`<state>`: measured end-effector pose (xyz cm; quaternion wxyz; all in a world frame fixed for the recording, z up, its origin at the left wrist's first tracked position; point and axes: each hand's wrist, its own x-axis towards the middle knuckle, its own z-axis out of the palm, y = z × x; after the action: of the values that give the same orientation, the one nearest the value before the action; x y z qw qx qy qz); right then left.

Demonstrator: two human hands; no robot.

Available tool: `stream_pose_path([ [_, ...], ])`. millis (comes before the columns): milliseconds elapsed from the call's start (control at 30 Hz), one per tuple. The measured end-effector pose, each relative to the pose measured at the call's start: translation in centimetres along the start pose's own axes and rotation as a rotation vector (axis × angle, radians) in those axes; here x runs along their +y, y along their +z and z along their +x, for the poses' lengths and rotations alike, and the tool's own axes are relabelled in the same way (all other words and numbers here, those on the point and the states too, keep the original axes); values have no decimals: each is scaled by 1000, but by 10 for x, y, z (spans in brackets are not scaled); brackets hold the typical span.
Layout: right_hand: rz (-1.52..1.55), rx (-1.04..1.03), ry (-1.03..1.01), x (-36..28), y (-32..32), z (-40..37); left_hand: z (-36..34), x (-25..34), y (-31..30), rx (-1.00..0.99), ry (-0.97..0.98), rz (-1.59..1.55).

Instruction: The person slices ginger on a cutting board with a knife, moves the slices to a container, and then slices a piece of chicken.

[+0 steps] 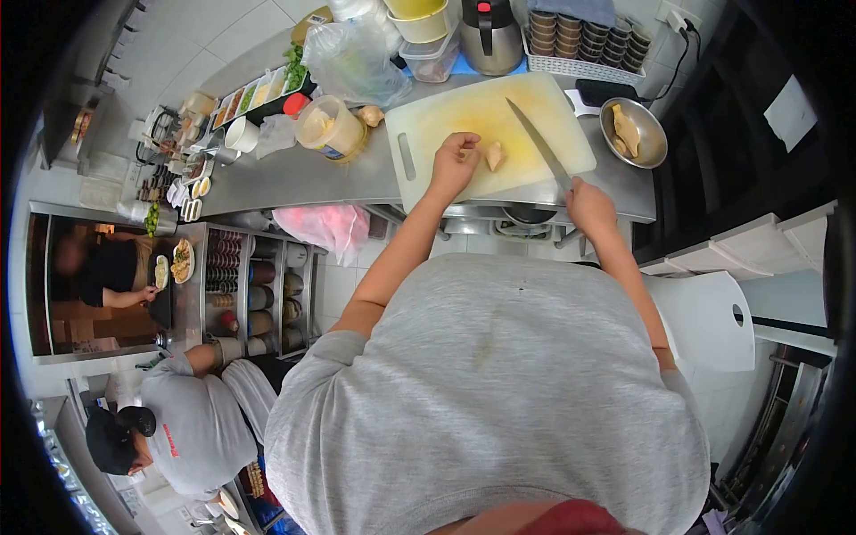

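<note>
My right hand (590,208) is wrapped round the handle of a long kitchen knife (538,141). Its blade slants up and left over a white cutting board (437,116) with yellow stains. On the board lies a small pale piece of food (495,156), perhaps meat. Just left of that piece is my left hand (456,166), its fingers loosely bent and apart, with nothing visible in them. A metal bowl (656,147) right of the board holds a larger yellowish piece (626,131). Left of the board stands a clear plastic tub (325,132) with pale pieces inside.
Behind the board stand a steel jug (492,40), plastic bags (348,62) and a basket of stacked small cups (584,67). A pink bag (325,230) hangs below the counter edge. Two other people are at left, one in a grey shirt (201,432), one beyond a hatch (120,272).
</note>
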<state>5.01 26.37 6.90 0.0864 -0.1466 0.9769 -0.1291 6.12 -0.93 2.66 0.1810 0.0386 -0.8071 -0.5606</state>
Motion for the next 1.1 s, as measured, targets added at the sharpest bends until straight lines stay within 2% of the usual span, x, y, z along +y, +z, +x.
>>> stream_pose_path([
  [100, -49, 90, -54, -10, -9, 12, -12, 34, 11, 13, 139, 181],
  [200, -106, 247, -149, -23, -13, 33, -11, 0, 24, 11, 426, 385],
  [267, -116, 326, -254, -15, 1, 50, -19, -6, 26, 110, 335, 417],
  [300, 1, 308, -297, -16, -7, 48, -22, -6, 28, 165, 292, 424],
  [367, 204, 276, -390, -32, -52, 34, -29, -5, 25, 201, 344, 476],
  [433, 805, 88, -524, -69, -141, -22, -26, -9, 25, 261, 346, 499],
  [500, 1202, 129, -993, -83, -199, -88, -26, -14, 28, 321, 295, 491],
  [567, 1511, 257, -1828, -86, -224, -118, -27, -11, 28, 321, 239, 502],
  [600, 1549, 339, -2102, -94, -235, -135, -24, -9, 27, 303, 221, 523],
  [667, 1642, 371, -2366, -110, -242, -148, -32, -7, 27, 263, 233, 592],
  [700, 1602, 301, -2252, -121, -248, -151, -33, -6, 26, 248, 267, 639],
  [767, 1512, 252, -2167, -130, -254, -150, -33, -3, 23, 241, 293, 692],
  [800, 1466, 268, -2190, -132, -256, -146, -33, -2, 24, 247, 282, 696],
  [900, 1512, 396, -2087, -143, -255, -148, -36, 1, 25, 305, 260, 634],
  [1033, 1556, 281, -2056, -129, -246, -164, -30, 0, 24, 334, 340, 554],
  [1100, 1544, 267, -2081, -129, -246, -163, -27, 3, 23, 271, 367, 515],
])
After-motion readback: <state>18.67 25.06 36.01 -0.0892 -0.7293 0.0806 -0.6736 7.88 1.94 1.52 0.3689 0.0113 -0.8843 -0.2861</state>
